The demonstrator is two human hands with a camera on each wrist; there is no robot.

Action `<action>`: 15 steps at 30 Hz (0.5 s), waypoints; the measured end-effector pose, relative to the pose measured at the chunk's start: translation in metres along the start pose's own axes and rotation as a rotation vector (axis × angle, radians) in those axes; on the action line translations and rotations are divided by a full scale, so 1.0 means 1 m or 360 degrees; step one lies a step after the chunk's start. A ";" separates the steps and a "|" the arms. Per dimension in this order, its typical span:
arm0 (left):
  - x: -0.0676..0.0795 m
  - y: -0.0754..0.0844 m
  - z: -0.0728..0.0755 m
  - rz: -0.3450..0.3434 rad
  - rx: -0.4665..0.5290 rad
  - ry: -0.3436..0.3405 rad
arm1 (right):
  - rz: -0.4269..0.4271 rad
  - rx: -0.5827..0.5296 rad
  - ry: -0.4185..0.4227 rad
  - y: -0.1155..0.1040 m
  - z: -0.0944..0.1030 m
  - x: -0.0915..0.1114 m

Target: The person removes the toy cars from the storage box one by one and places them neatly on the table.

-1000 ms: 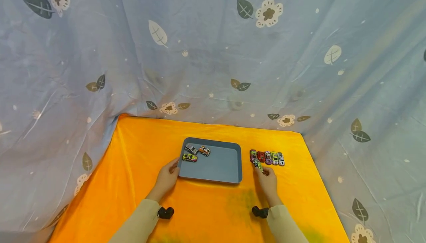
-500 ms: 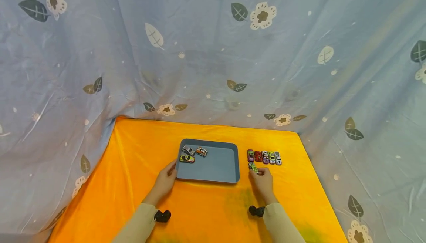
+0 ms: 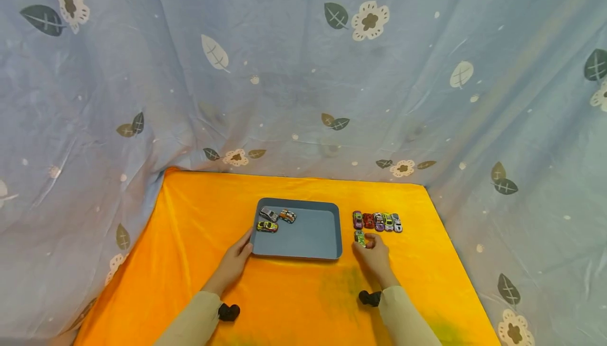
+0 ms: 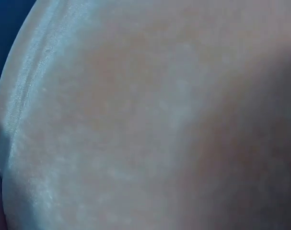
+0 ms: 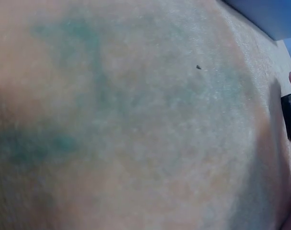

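Green toy car (image 3: 360, 237) is pinched in the right hand (image 3: 377, 256), just nearside of the row of cars (image 3: 379, 222); a light, level hold should spare those neighbours. Left hand (image 3: 234, 260) lies at the left edge of the tray (image 3: 303, 235), whether gripping I cannot tell

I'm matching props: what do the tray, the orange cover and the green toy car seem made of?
Tray: matte, probably plastic or coated metal, given its smooth, even colour.
Orange cover: likely fabric with slight sheen, since it creases.
Green toy car: patterned, perhaps plastic or metal; too small to tell.
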State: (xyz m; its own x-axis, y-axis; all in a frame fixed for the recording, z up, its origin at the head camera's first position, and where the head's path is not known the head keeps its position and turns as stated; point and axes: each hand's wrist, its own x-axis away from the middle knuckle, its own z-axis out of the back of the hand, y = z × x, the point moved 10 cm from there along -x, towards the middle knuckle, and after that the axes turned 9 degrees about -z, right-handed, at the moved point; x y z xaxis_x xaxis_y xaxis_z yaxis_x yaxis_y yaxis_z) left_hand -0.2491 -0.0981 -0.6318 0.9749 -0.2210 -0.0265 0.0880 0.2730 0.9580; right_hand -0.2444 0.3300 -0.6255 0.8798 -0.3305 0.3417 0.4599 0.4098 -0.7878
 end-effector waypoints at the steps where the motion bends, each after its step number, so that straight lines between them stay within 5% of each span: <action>1: 0.000 0.000 0.000 -0.0003 0.0011 0.0003 | 0.0002 -0.0002 -0.0010 0.000 0.000 0.000; 15: 0.002 -0.004 0.001 0.0038 0.0022 0.0069 | -0.0020 0.0066 -0.0049 0.002 0.002 0.000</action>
State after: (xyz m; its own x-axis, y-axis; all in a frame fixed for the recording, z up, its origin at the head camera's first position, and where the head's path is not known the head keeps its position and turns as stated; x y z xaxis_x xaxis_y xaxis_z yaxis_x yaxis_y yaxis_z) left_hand -0.2480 -0.1008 -0.6353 0.9846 -0.1740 -0.0156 0.0621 0.2649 0.9623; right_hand -0.2436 0.3324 -0.6262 0.8769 -0.3097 0.3676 0.4750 0.4408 -0.7616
